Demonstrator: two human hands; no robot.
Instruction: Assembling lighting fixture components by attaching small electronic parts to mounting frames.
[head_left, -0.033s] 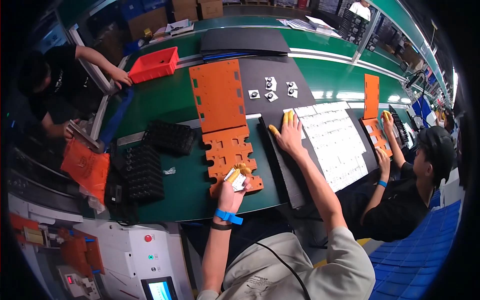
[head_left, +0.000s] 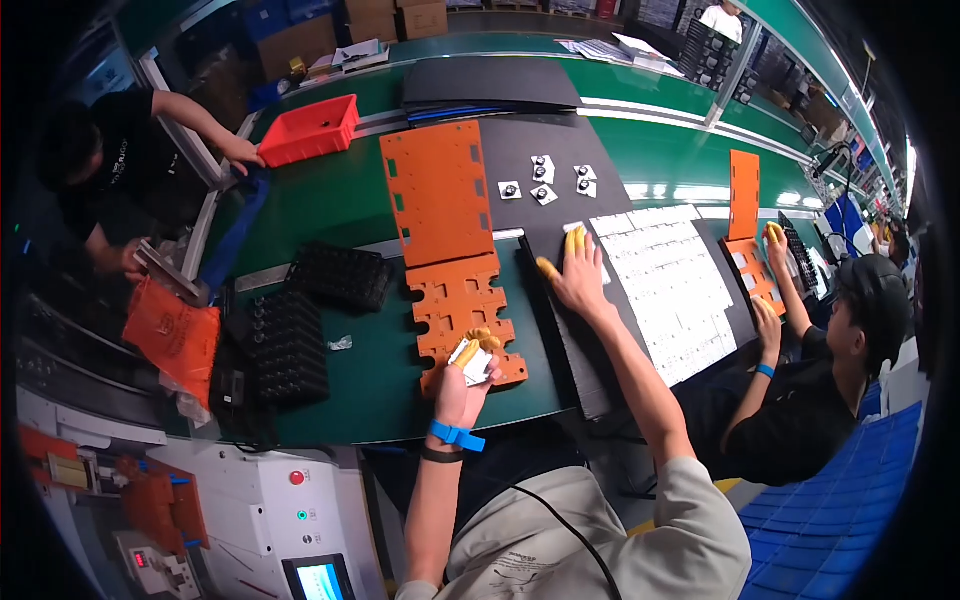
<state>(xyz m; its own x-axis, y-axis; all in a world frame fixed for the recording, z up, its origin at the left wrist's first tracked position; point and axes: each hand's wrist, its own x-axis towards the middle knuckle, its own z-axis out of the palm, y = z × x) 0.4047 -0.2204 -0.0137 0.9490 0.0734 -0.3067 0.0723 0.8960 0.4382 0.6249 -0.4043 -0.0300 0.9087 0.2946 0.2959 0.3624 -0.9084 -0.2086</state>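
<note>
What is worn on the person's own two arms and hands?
The left hand and right hand have yellow finger cots on the fingertips. The left wrist carries a blue wrist strap and a thin black band beside it. The forearms are bare, and short pale grey sleeves begin near the shoulders.

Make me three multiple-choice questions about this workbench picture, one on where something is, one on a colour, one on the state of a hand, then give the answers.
1. Where does the red plastic bin stand?
A. at the far left of the green bench
B. beside the right hand
C. on the white grid sheet

2. What colour is the band on the left wrist?
A. red
B. blue
C. white

3. What is the left hand doing?
A. lying open and empty
B. holding a small white part over the orange notched plate
C. gripping the bin

Answers: A, it sits far left by a co-worker's hand; B, the band is blue; B, the fingers close on the white part.
</note>
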